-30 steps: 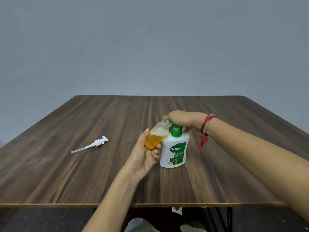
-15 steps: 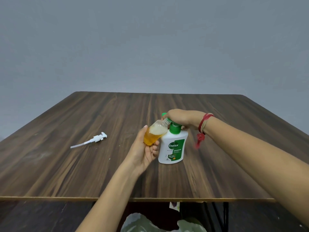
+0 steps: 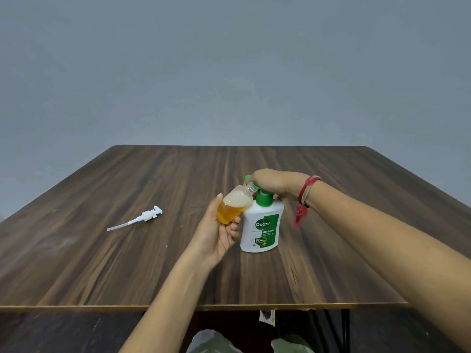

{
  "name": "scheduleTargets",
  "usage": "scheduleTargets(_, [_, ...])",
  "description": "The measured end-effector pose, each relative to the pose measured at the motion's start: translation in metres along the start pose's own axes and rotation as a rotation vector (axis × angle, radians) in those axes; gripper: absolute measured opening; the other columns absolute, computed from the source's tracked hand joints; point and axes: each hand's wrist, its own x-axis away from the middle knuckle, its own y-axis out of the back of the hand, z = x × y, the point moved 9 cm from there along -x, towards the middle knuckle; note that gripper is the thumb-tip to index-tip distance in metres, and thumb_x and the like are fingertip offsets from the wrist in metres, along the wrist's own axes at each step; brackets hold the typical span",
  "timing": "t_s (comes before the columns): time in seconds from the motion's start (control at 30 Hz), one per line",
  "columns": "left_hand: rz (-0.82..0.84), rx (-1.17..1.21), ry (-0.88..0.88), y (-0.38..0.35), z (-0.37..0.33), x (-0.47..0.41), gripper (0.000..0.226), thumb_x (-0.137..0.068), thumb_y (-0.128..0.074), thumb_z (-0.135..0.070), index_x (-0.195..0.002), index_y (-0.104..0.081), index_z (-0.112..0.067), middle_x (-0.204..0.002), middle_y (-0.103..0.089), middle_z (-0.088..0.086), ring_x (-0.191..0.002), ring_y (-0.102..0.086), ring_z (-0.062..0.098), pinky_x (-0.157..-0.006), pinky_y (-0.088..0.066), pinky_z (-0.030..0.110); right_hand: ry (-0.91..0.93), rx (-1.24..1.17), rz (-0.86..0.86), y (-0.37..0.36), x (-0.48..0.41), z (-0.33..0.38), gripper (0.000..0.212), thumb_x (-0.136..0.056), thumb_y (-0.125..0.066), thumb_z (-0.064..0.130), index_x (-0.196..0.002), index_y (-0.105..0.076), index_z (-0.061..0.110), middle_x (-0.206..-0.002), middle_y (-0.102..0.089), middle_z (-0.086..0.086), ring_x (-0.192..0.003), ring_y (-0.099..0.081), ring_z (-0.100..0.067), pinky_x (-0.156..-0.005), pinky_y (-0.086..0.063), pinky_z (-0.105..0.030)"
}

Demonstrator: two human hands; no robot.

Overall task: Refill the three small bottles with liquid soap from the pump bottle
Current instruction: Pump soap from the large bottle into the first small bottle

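Observation:
A white Dettol pump bottle (image 3: 262, 230) with a green pump head stands upright on the wooden table (image 3: 102, 263). My right hand (image 3: 275, 182) is curled over the pump head from above and hides most of it; only the green nozzle tip (image 3: 247, 177) shows. My left hand (image 3: 219, 238) grips a small clear bottle (image 3: 233, 208) from below. This bottle is tilted, its open threaded neck up against the nozzle. It holds amber soap topped with pale foam. No other small bottles are in view.
A small white pump cap with a long dip tube (image 3: 145, 216) lies on the table to the left. The table's front edge (image 3: 229, 307) runs close to me. Bags sit on the floor below it. A red thread hangs from my right wrist (image 3: 302, 212).
Both hands and both bottles stay in place relative to each other. The red thread at my right wrist swings. The view shifts slightly.

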Motion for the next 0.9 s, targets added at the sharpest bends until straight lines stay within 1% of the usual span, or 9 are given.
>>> scheduleTargets(0.07, [0.004,0.002,0.003,-0.0001,0.0025,-0.0005,0.042,-0.097,-0.043,-0.045,-0.088,-0.059,-0.007,-0.053,-0.051,0.003,-0.036,-0.046,0.004,-0.036,-0.041,0.013,-0.012,0.001,-0.001,-0.0011,0.0007,-0.0024,0.012,-0.087,-0.043,0.020,-0.085,-0.053,0.013,-0.083,-0.055,-0.010,-0.067,-0.049,-0.022,-0.060,-0.037,-0.027])
scheduleTargets(0.17, [0.014,0.009,0.007,-0.0024,0.0018,-0.0011,0.043,-0.097,-0.042,-0.045,-0.089,-0.060,-0.007,-0.053,-0.052,0.003,-0.035,-0.046,0.004,-0.036,-0.041,0.013,-0.016,0.014,0.007,0.0025,0.0011,-0.0014,0.018,-0.088,-0.042,0.022,-0.090,-0.058,0.014,-0.087,-0.060,-0.008,-0.075,-0.054,-0.021,-0.065,-0.041,-0.029])
scheduleTargets(0.3, [0.004,0.004,0.011,-0.0010,0.0013,-0.0013,0.042,-0.097,-0.043,-0.046,-0.088,-0.059,-0.007,-0.051,-0.052,0.003,-0.035,-0.046,0.004,-0.036,-0.041,0.013,-0.022,0.013,0.012,-0.0007,-0.0018,-0.0037,0.015,-0.085,-0.042,0.021,-0.076,-0.052,0.016,-0.084,-0.055,-0.010,-0.075,-0.050,-0.025,-0.068,-0.039,-0.032])
scheduleTargets(0.43, [0.001,-0.009,0.006,0.0030,0.0002,-0.0010,0.043,-0.096,-0.043,-0.046,-0.093,-0.060,-0.007,-0.055,-0.053,0.004,-0.037,-0.047,0.004,-0.036,-0.042,0.014,-0.023,0.040,0.011,0.0021,-0.0009,-0.0006,0.017,-0.087,-0.039,0.021,-0.084,-0.054,0.016,-0.085,-0.057,-0.006,-0.074,-0.051,-0.020,-0.066,-0.040,-0.030])
scheduleTargets(0.53, [-0.007,-0.021,0.003,0.0038,-0.0018,-0.0016,0.043,-0.096,-0.044,-0.047,-0.093,-0.060,-0.007,-0.055,-0.053,0.004,-0.037,-0.047,0.004,-0.036,-0.042,0.014,0.005,0.011,0.014,-0.0013,-0.0013,0.0005,0.017,-0.088,-0.039,0.014,-0.077,-0.051,0.012,-0.077,-0.052,-0.008,-0.065,-0.045,-0.019,-0.060,-0.036,-0.027])
scheduleTargets(0.67, [0.012,0.001,0.014,0.0010,0.0019,-0.0004,0.043,-0.097,-0.043,-0.046,-0.093,-0.061,-0.007,-0.055,-0.053,0.004,-0.037,-0.048,0.005,-0.037,-0.043,0.014,-0.009,0.016,0.017,0.0005,0.0000,0.0002,0.015,-0.086,-0.042,0.020,-0.087,-0.055,0.013,-0.086,-0.057,-0.009,-0.075,-0.051,-0.022,-0.067,-0.041,-0.030])
scheduleTargets(0.73, [0.021,0.011,0.009,-0.0010,0.0011,-0.0009,0.044,-0.097,-0.043,-0.046,-0.093,-0.061,-0.006,-0.056,-0.054,0.004,-0.037,-0.048,0.005,-0.037,-0.043,0.014,-0.001,0.010,0.016,0.0029,0.0010,0.0021,0.016,-0.086,-0.043,0.021,-0.086,-0.057,0.014,-0.084,-0.058,-0.007,-0.073,-0.051,-0.020,-0.065,-0.041,-0.028])
scheduleTargets(0.83, [0.014,0.006,0.000,-0.0006,0.0009,-0.0007,0.043,-0.097,-0.043,-0.045,-0.091,-0.061,-0.007,-0.054,-0.053,0.004,-0.037,-0.047,0.004,-0.037,-0.042,0.014,0.005,-0.018,0.017,-0.0014,-0.0014,-0.0012,0.013,-0.086,-0.044,0.019,-0.079,-0.053,0.013,-0.081,-0.055,-0.010,-0.068,-0.049,-0.022,-0.061,-0.039,-0.027])
scheduleTargets(0.9, [0.015,0.001,0.002,0.0003,0.0020,0.0000,0.043,-0.097,-0.042,-0.046,-0.092,-0.060,-0.007,-0.055,-0.053,0.004,-0.037,-0.047,0.004,-0.037,-0.042,0.014,-0.012,0.001,0.018,-0.0013,-0.0009,-0.0020,0.013,-0.086,-0.042,0.019,-0.086,-0.054,0.013,-0.087,-0.056,-0.011,-0.072,-0.050,-0.023,-0.062,-0.040,-0.028])
